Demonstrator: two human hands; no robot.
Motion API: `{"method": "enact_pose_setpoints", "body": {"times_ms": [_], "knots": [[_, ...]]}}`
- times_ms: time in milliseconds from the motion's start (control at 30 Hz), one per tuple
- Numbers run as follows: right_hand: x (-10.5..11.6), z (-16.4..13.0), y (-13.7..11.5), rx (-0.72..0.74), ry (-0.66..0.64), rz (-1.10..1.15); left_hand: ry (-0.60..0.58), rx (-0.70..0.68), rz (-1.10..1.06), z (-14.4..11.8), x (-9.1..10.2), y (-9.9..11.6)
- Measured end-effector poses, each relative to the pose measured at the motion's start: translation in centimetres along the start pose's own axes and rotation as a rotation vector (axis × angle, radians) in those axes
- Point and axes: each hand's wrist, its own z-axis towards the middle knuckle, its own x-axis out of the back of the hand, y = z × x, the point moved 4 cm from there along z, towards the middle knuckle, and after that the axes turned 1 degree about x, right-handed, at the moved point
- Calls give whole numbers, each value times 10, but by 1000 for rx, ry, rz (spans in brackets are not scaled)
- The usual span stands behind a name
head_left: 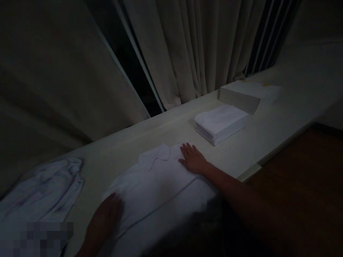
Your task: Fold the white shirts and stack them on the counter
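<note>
A white collared shirt [166, 182] lies spread on the pale table, its collar pointing away from me and its lower part hanging over the near edge. My right hand [193, 159] rests flat on the shirt's right shoulder, fingers stretched out and slightly spread. On the shirt's left side is my left hand [105, 217], blurred by motion. Its fingers point away from me, but the blur hides how they are bent and whether they grip the fabric.
A stack of folded white garments [221, 123] sits right of the shirt, with an open white box [239, 100] behind it. Crumpled white cloth [50, 189] lies at the left. Beige curtains [184, 46] hang behind the long table [292, 107].
</note>
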Motion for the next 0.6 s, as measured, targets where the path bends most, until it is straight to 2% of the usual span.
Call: {"method": "enact_pose_setpoints", "body": {"times_ms": [67,133,200,367,433,500,600], "knots": [[-11,3,-2,-24,-54,-7,-52,10,-45,6,7,-27],[-22,5,-3,-53,-102,-29,-72,-7,-62,10,11,-38],[-30,6,-4,-75,-122,-61,-105,-21,-68,13,13,-40],[-37,7,-5,-66,-118,-106,-282,-33,-122,19,19,-43],[-37,8,-4,-68,-99,-111,-268,-6,-208,25,26,-47],[-38,10,-2,-75,-70,-113,-193,40,-279,31,33,-53],[-37,12,-3,-85,-68,-122,-109,132,-272,36,34,-62]]}}
